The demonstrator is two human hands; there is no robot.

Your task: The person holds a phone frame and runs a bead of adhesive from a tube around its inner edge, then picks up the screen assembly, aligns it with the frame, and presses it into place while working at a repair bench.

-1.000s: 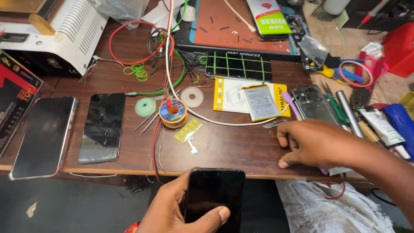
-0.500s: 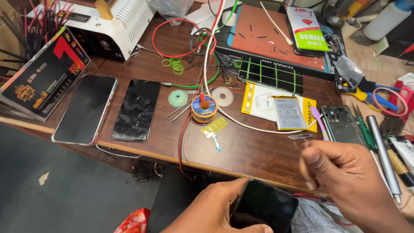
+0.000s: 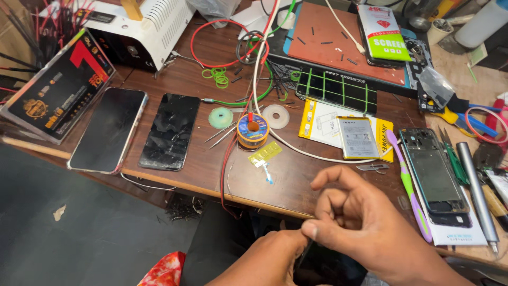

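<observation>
My left hand (image 3: 272,257) is low at the table's front edge, curled around a black phone (image 3: 320,265) that is almost wholly hidden beneath both hands. My right hand (image 3: 360,222) hovers just right of it, fingers curled, index raised, thumb tip pressed to the left hand's knuckles at the phone's edge. Whether it pinches anything is not visible. On the wooden table (image 3: 296,180) beyond lie a grey phone battery (image 3: 359,137), small tweezers (image 3: 373,167) and an opened phone frame (image 3: 434,175).
A cracked black phone (image 3: 170,131) and a silver-edged phone (image 3: 108,130) lie at left beside a dark box (image 3: 58,87). A solder spool (image 3: 253,130), wires, a purple toothbrush (image 3: 407,185), a metal pen tool (image 3: 476,185) and a brown work mat (image 3: 344,37) crowd the table.
The view has swung right and down. My left hand with the phone has sunk lower, and my right hand came off the table edge toward it, now touching the left hand.
</observation>
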